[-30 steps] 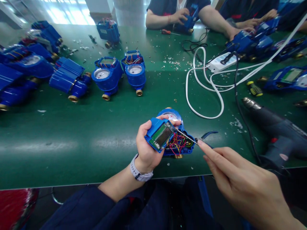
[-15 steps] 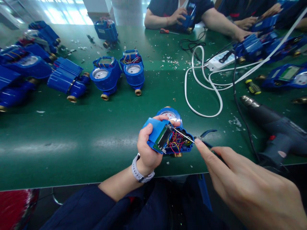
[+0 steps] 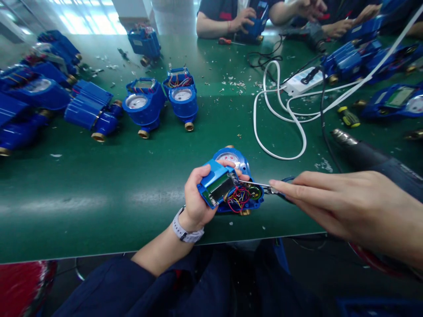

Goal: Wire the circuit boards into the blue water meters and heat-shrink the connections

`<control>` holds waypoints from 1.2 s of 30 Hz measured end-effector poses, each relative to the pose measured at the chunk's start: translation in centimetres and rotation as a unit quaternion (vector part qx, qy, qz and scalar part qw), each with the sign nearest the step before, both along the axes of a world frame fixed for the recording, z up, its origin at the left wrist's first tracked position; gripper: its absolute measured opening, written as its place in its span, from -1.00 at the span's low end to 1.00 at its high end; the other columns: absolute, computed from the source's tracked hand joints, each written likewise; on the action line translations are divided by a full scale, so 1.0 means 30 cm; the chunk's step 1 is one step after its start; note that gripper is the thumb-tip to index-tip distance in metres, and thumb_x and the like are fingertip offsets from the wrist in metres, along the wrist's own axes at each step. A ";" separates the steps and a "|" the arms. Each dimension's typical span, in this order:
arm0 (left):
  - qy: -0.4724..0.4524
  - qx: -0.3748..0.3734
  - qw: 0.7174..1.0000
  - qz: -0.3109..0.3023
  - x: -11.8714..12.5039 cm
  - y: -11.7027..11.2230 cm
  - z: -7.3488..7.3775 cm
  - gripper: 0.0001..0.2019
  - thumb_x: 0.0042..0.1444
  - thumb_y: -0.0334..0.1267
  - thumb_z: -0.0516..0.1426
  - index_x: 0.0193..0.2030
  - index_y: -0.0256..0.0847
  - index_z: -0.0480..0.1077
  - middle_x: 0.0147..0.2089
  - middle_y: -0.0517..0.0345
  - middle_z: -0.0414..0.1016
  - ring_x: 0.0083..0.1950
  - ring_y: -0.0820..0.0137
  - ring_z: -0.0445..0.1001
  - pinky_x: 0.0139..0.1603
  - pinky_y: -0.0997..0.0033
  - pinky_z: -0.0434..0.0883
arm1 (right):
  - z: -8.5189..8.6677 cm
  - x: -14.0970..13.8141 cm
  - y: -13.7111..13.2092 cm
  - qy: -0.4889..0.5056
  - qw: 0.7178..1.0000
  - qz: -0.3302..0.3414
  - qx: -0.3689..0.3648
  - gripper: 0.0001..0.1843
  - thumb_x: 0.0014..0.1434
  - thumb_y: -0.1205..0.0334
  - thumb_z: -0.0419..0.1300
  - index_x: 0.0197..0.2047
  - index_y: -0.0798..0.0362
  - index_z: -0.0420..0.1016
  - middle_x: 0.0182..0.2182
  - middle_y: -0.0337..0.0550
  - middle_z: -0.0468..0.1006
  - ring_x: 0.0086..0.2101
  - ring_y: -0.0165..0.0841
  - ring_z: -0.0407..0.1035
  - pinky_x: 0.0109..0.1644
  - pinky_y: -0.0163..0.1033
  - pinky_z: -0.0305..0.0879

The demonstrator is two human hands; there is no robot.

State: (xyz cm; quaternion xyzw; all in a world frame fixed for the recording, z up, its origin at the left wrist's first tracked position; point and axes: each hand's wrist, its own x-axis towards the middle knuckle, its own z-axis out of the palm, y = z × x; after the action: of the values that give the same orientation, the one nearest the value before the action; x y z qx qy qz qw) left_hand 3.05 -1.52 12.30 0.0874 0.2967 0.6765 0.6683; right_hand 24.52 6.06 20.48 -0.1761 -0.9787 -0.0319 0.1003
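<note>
An opened blue water meter (image 3: 231, 160) rests on the green table (image 3: 109, 193) near its front edge, its coloured wires (image 3: 238, 198) exposed. My left hand (image 3: 194, 193) is closed on the meter's lifted blue lid with the circuit board (image 3: 216, 185). My right hand (image 3: 350, 204) is closed on thin blue-handled pliers (image 3: 264, 187), index finger stretched along them. The metal tips reach into the meter at the edge of the board.
Several blue meters (image 3: 145, 103) lie at the left and back of the table. A white cable (image 3: 280, 119) and power strip (image 3: 304, 83) lie right of centre, a heat gun (image 3: 366, 154) at the right. Other people's hands (image 3: 243, 17) work on meters across the table.
My right hand has risen and flattened, so the pliers now lie nearly level. My left hand has tilted the lid and board slightly. A person across the table has lifted an arm.
</note>
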 end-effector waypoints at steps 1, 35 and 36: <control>0.000 -0.003 1.000 -0.008 -0.003 0.000 0.000 -0.67 0.08 -0.11 0.03 -0.31 -0.30 0.53 -0.39 -0.08 0.59 -0.06 0.00 0.60 0.09 -0.02 0.45 | 0.001 0.003 0.014 -0.007 1.000 0.023 -0.004 -0.62 0.43 0.14 -0.13 0.01 -0.09 0.51 -0.42 -0.28 0.57 -0.58 -0.49 0.32 -0.57 -0.27 0.01; 0.054 0.032 0.998 -0.032 0.055 0.013 0.013 -0.69 0.07 -0.12 0.05 -0.31 -0.28 0.53 -0.38 0.05 0.60 -0.29 0.27 0.61 -0.12 0.32 0.52 | 0.039 -0.216 -0.023 -0.241 0.960 0.021 0.144 -0.76 0.09 0.34 0.30 -0.54 0.07 0.37 -0.62 -0.15 0.45 -0.57 -0.21 0.40 -0.52 -0.23 -0.13; 0.049 0.029 0.998 -0.035 0.053 0.013 0.012 -0.69 0.06 -0.11 0.05 -0.31 -0.28 0.52 -0.39 0.05 0.59 -0.29 0.26 0.61 -0.12 0.29 0.52 | 0.035 -0.214 -0.017 -0.236 0.961 0.030 0.142 -0.76 0.11 0.31 0.31 -0.54 0.07 0.38 -0.62 -0.14 0.46 -0.57 -0.23 0.40 -0.52 -0.23 -0.14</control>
State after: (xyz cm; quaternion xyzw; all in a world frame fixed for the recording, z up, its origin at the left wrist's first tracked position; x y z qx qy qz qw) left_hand 4.65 -1.12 12.67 0.1500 0.3067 0.6559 0.6732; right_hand 18.11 5.54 21.53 -0.1183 -0.9650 -0.2077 -0.1083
